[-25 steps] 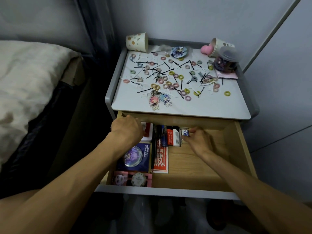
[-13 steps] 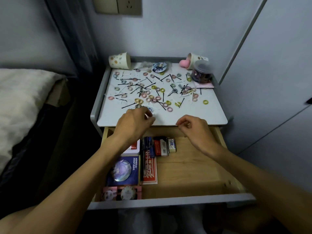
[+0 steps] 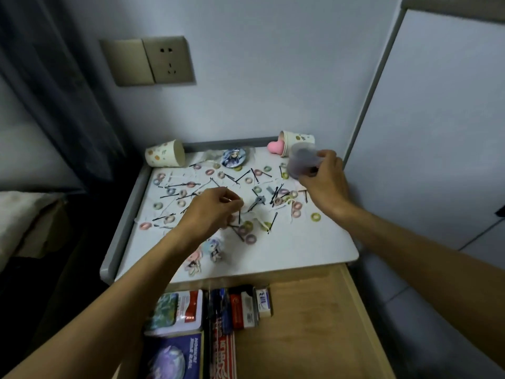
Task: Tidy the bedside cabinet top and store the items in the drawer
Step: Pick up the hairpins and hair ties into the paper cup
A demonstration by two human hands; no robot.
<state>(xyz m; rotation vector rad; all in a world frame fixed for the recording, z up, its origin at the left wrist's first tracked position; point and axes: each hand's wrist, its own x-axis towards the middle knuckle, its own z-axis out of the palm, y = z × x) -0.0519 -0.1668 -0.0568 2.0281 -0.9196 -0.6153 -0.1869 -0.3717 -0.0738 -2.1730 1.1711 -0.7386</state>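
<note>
The white cabinet top (image 3: 306, 250) is strewn with several small coloured hair ties (image 3: 250, 238) and black bobby pins (image 3: 274, 224). My left hand (image 3: 211, 212) hovers over the middle of the mess with fingers curled, pinching something small near a hair tie. My right hand (image 3: 325, 179) grips a clear plastic jar (image 3: 302, 160) at the back right. Two character keychains (image 3: 205, 254) lie near the front edge. The wooden drawer (image 3: 308, 324) below stands pulled out, holding card boxes (image 3: 243, 306) and packets (image 3: 175, 311).
Two dotted paper cups lie tipped at the back: one at the left (image 3: 165, 153), one at the right (image 3: 297, 139) with a pink heart sponge (image 3: 275, 147). A round badge (image 3: 233, 158) sits between them. A wall socket (image 3: 164, 60) is above; bedding (image 3: 19, 214) at the left.
Both hands rose from the drawer onto the cabinet top. The right hand reached to the back right and took hold of the clear jar; the left moved over the hair ties.
</note>
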